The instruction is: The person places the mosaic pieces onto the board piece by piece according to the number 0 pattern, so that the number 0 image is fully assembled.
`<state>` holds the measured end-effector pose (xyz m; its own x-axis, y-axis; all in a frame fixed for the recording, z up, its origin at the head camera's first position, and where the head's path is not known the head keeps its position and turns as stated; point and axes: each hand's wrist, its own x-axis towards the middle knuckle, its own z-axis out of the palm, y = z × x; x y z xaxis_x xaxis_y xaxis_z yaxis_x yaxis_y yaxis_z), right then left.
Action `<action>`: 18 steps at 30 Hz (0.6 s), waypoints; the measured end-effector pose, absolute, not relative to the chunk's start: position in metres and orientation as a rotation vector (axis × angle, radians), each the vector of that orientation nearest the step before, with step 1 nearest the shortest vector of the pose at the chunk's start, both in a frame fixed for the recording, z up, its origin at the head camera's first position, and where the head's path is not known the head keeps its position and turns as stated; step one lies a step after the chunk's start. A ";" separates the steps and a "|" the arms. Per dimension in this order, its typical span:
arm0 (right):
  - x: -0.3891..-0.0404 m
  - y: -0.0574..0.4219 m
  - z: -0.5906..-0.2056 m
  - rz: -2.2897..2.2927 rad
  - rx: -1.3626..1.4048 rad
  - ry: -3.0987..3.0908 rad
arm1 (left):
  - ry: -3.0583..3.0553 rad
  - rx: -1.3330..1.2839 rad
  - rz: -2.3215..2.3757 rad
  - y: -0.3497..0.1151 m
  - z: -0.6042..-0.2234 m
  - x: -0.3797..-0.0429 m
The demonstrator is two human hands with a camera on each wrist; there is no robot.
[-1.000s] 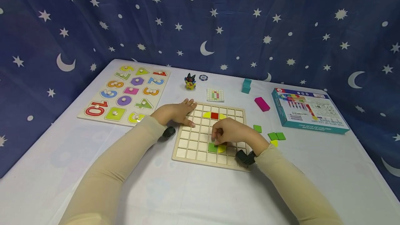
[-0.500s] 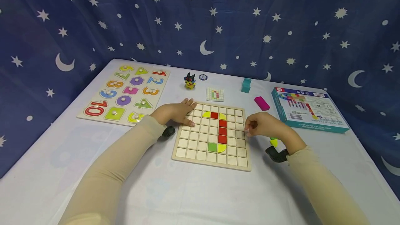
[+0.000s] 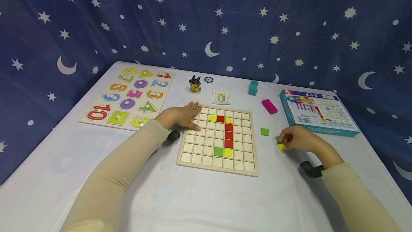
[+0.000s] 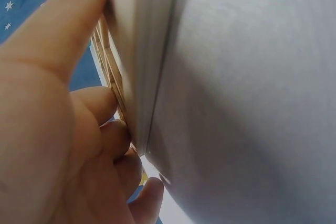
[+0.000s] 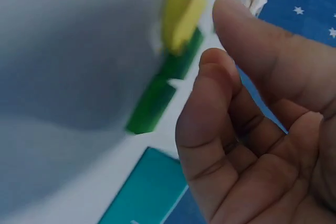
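Right of the gridded wooden board [image 3: 207,161], on the white tabletop [image 3: 193,203], I find the loose yellow tile [image 5: 181,11] against or overlapping the nearer of two green square tiles [image 5: 152,103]; blur hides which. Right hand [image 3: 299,139] just beside it, thumb and index finger apart, nothing between them. Left hand [image 3: 183,115] lies on the board's left edge, fingers spread, grasping nothing. A lone green square [image 3: 264,132] sits closer to the board. My guess on handling: yellow tile light, stiff, probably wooden, hard to break, smooth enough to skid. Thin, too; I'd pinch opposite side edges, fingertips low, clear of the green pair.
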<state>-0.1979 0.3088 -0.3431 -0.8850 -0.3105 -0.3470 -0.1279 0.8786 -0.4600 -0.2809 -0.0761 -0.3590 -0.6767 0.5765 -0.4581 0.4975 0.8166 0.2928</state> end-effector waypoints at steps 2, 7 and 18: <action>-0.197 0.312 -0.347 -0.595 -0.315 2.638 | 2.453 0.789 0.196 -0.076 -0.359 -0.281; -0.193 0.312 -0.355 -0.590 -0.317 2.654 | 2.456 0.796 0.195 -0.077 -0.359 -0.281; -0.188 0.297 -0.358 -0.647 -0.363 2.639 | 2.455 0.801 0.189 -0.077 -0.359 -0.281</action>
<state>-0.1881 0.2971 -0.3583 -0.8873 -0.3369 -0.3151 -0.1530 0.8593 -0.4880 -0.2810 -0.0766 -0.3593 -0.6740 0.5816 -0.4555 0.5049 0.8128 0.2906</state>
